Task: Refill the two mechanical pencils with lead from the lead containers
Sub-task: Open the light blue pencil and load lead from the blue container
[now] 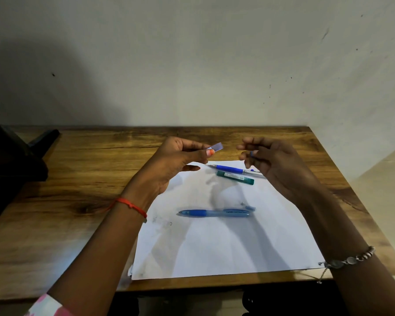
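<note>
Above the paper (214,247), my left hand (176,160) pinches the lead container (216,147); my right hand (276,163) pinches what looks like its blue cap (251,153); a careless tilt could spill leads.

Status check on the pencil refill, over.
Left hand pinches bluish lead container. Right hand pinches small blue piece. Far pencil, near pencil, green container lie on paper, untouched. Nothing blocking.

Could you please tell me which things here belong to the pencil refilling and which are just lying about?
Job in hand: pale blue lead container, pinched by the left hand; small blue piece held by the right hand; green lead container; slim blue-grip pencil; thick blue pencil; loose blue cap beside it.
Lying about: white paper sheet; dark object at the left end of the table.
</note>
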Action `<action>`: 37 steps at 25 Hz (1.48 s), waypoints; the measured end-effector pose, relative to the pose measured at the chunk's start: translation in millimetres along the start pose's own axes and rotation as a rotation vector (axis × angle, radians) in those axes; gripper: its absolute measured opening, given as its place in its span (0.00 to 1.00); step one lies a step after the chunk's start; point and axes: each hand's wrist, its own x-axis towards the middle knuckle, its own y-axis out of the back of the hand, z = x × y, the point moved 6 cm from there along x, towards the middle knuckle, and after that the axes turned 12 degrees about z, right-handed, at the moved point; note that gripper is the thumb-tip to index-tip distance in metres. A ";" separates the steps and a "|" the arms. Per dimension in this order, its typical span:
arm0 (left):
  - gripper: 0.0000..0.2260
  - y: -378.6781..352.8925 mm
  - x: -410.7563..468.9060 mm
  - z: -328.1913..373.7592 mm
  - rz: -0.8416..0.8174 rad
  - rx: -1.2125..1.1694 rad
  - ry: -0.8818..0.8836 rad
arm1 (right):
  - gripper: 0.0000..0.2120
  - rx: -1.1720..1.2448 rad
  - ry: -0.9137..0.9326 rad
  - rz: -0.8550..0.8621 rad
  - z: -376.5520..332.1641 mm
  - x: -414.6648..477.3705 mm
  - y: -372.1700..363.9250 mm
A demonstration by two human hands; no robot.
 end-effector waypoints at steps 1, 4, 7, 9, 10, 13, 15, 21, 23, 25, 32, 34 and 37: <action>0.03 1.1 0.5 -0.4 0.012 0.004 -0.001 | 0.12 0.029 -0.007 -0.019 -0.5 -0.2 -0.2; 0.04 2.1 0.4 -0.6 0.019 0.018 0.000 | 0.08 0.095 -0.017 -0.050 -0.6 -0.5 -0.4; 0.04 0.9 -0.1 -0.4 0.006 0.030 0.006 | 0.07 0.118 -0.025 -0.020 1.2 -0.1 1.6; 0.05 0.7 -0.5 -0.2 -0.001 0.033 0.008 | 0.05 0.124 -0.003 0.039 -1.4 0.5 4.4; 0.05 0.5 -0.5 -0.1 -0.006 0.032 0.009 | 0.05 0.106 0.040 0.072 -4.7 0.6 6.8; 0.04 -0.2 -0.4 -0.2 -0.021 0.026 0.019 | 0.07 -0.109 0.242 0.093 -16.3 -3.6 5.2; 0.03 -1.1 -0.7 -0.2 -0.028 0.026 0.026 | 0.08 -0.273 0.316 0.066 -17.8 -8.6 -3.5; 0.04 -3.7 -2.0 0.3 -0.030 0.080 0.023 | 0.08 -0.506 0.424 0.130 -23.0 -15.9 -12.1; 0.05 -4.1 -2.2 0.5 -0.041 0.098 0.020 | 0.09 -0.552 0.441 0.125 -23.7 -16.9 -12.6; 0.04 -4.3 -1.8 0.0 -0.051 0.115 0.023 | 0.09 -0.581 0.445 0.107 -23.6 -16.2 -12.7; 0.05 -4.6 -1.1 -5.3 -0.063 0.126 0.062 | 0.09 -0.690 0.477 0.072 -20.6 -11.7 -12.1; 0.05 -4.5 -1.5 -6.2 -0.056 0.130 0.075 | 0.10 -0.704 0.470 0.054 -19.0 -10.7 -13.2; 0.03 -4.4 -1.4 -6.2 -0.049 0.151 0.080 | 0.10 -0.711 0.462 0.038 -17.3 -9.0 -13.6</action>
